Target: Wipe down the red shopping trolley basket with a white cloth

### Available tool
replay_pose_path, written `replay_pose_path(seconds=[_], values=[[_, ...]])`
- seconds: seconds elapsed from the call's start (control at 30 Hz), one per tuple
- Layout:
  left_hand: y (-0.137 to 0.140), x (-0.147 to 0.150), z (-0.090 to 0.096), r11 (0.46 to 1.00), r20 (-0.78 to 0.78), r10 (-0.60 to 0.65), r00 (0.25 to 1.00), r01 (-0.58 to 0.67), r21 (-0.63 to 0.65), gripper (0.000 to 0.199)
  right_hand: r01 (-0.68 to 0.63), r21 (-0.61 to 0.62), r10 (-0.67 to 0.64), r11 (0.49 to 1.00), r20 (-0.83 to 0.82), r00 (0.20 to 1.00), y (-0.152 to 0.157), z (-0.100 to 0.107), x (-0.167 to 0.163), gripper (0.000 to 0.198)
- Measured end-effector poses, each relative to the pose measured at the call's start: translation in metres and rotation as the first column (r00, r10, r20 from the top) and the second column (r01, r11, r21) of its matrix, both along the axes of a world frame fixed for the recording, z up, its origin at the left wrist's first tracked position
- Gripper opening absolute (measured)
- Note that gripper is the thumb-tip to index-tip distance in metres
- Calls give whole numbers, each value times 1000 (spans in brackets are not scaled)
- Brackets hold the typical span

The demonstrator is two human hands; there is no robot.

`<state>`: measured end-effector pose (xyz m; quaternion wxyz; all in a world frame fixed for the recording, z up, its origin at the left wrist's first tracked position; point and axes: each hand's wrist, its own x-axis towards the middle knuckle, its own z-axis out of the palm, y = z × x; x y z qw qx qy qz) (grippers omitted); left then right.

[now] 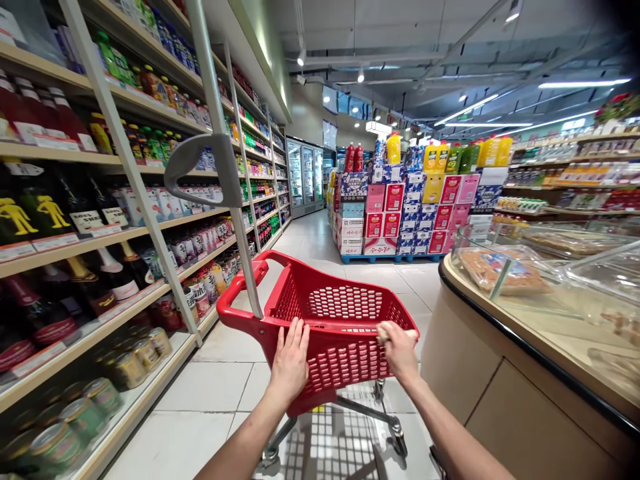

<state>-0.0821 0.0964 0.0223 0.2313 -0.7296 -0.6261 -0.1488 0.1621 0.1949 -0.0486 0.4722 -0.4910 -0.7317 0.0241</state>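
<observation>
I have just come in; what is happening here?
A person has both bare hands on a red shopping cart in a store aisle. The left hand lies with fingers extended against the basket's near side, while the right hand is closed on its rim, farther right. The cart is between drink shelves on the left and a glass-topped counter on the right, with stacked boxes farther ahead.

Below the left hand's (291,363) fingers, the bottom edge is cutting off both forearms (250,437). Just ahead of those fingers, the red cart (330,341) is hiding its own floor. The right hand's (401,353) curled fingers are covering some rim. Rightward of them, the counter (525,373) is running out of view.
</observation>
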Motion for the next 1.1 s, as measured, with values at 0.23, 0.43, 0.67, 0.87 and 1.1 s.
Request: replay_pose_path(seconds=[0.23,0.43,0.67,0.87,1.1], values=[[2,4,-3,999,-19,11,1000,-11,38,63,-146,67,143,987,40,989,-10,4,-47,46],[3,2,-4,999,-8,3,1000,-2,42,61,-18,3,18,1000,-56,998,1,17,4,42],[5,7,-5,999,-9,35,999,-35,42,62,-252,8,252,968,-32,967,-16,21,-51,48],[3,3,-8,998,-13,30,999,-29,60,60,-126,-88,73,988,-456,887,5,27,-22,36],[1,5,-9,998,8,20,1000,-21,64,61,16,-157,-75,987,-375,924,16,6,32,24]])
